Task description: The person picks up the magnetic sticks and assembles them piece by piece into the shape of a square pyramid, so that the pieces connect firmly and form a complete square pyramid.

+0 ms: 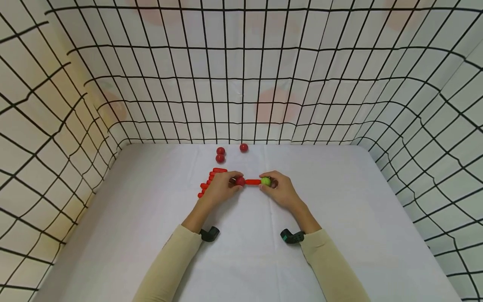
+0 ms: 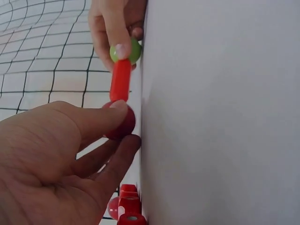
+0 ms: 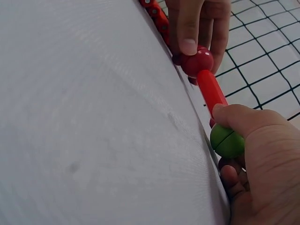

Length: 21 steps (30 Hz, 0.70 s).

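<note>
Between the two hands, a short red rod (image 1: 253, 182) runs from a dark red ball (image 1: 240, 181) on the left to a green ball (image 1: 266, 181) on the right. My left hand (image 1: 223, 186) pinches the red ball between thumb and fingers. With thumb and fingertips, my right hand (image 1: 281, 189) grips the green ball, which shows a dark seam line in the right wrist view. Both rod ends meet the balls. Several more red rods (image 1: 204, 186) lie in a slanting row beside the left hand, which partly hides them.
Two red balls (image 1: 220, 158) sit close together toward the back of the white table (image 1: 245, 260), and another red ball (image 1: 244, 147) is to their right. Black netting (image 1: 241, 79) rises behind the table and along both sides. Each wrist wears a black camera (image 1: 210, 234).
</note>
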Motion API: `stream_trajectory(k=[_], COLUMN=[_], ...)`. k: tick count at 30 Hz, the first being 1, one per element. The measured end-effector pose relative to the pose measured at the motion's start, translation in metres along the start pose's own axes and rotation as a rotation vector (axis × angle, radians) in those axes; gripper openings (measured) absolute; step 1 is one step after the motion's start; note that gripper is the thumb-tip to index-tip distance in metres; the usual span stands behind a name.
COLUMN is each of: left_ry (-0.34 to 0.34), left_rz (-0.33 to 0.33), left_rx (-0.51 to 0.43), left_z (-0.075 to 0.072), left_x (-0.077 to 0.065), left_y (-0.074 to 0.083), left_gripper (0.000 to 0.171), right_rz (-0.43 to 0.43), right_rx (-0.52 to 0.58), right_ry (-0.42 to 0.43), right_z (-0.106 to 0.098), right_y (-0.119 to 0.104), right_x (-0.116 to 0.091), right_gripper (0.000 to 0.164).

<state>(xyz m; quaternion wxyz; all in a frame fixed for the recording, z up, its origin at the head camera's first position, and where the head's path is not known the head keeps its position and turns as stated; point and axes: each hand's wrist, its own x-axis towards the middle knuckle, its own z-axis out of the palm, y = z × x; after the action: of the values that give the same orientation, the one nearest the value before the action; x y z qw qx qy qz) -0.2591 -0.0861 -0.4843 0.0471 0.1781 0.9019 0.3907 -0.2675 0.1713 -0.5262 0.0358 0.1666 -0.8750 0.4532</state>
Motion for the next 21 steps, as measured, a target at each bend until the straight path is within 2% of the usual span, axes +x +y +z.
stream_trajectory(k=[6, 15, 21], left_ry=[0.0, 0.011, 0.008], left_rz=[0.004, 0.018, 0.0], left_rx=[0.003, 0.017, 0.003], left_z=[0.002, 0.004, 0.002], left_x=[-0.001, -0.002, -0.003], left_y=[0.001, 0.002, 0.0], left_gripper=[0.043, 0.043, 0.048], right_rz=[0.007, -0.024, -0.012], right_rx=[-0.012, -0.063, -0.095], right_ry=[-0.038, -0.169, -0.189], right_z=[-0.001, 0.004, 0.006], right_y=[-0.002, -0.014, -0.021], right_x=[0.002, 0.014, 0.016], right_gripper=[0.033, 0.036, 0.028])
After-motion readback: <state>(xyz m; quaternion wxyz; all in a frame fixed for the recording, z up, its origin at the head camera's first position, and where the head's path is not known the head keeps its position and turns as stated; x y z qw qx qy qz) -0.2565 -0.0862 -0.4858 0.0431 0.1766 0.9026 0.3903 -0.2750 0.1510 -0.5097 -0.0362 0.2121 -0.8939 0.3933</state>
